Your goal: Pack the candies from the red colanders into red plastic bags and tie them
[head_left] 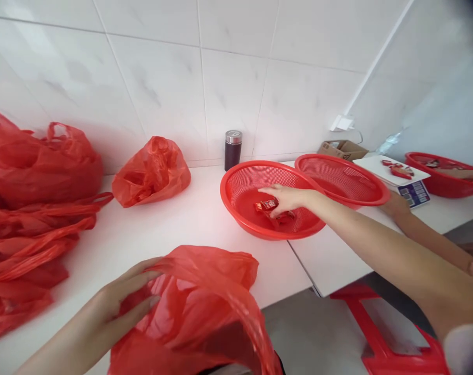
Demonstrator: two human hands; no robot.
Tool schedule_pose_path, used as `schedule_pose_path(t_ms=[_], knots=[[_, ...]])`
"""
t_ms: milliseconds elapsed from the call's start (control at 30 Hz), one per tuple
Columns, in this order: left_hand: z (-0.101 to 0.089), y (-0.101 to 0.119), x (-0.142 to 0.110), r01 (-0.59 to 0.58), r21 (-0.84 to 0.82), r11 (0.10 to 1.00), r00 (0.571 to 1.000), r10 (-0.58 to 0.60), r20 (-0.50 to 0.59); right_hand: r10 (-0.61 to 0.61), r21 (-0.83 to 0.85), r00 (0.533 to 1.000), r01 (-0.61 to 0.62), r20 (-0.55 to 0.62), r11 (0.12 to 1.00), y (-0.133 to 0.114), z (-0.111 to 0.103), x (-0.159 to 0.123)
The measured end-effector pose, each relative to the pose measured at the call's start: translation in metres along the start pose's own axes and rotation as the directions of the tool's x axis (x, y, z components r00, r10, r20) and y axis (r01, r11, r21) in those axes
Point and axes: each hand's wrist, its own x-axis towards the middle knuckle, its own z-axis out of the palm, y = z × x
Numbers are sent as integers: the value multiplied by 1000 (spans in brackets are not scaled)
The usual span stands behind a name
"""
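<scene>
My left hand (125, 302) grips the rim of an open red plastic bag (205, 312) at the near edge of the white counter. My right hand (285, 199) reaches into a red colander basket (236, 182) and is closed on a small red packet (266, 205). A few more red packets (285, 217) lie on the basket's floor under that hand.
Several red plastic bags (37, 208) are heaped at the left, another bag (152, 172) near the wall. A dark jar (232, 150) stands behind the basket. A second red basket (341, 179), a scale (404, 179), a cardboard box (341, 149) and another person's arm (424, 234) are at the right. A red stool (385, 333) sits below.
</scene>
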Motion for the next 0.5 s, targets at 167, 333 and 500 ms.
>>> schedule_pose_path(t_ms=[167, 333, 500], knots=[[2, -12, 4, 96, -142, 985, 995, -94, 26, 89, -48, 990, -84, 114, 995, 29, 25, 32], [4, 15, 23, 295, -534, 792, 951, -299, 82, 30, -32, 991, -26, 128, 999, 20, 32, 23], [14, 56, 39, 366, -810, 457, 907, -369, 202, -105, 86, 988, 95, 115, 992, 14, 16, 9]])
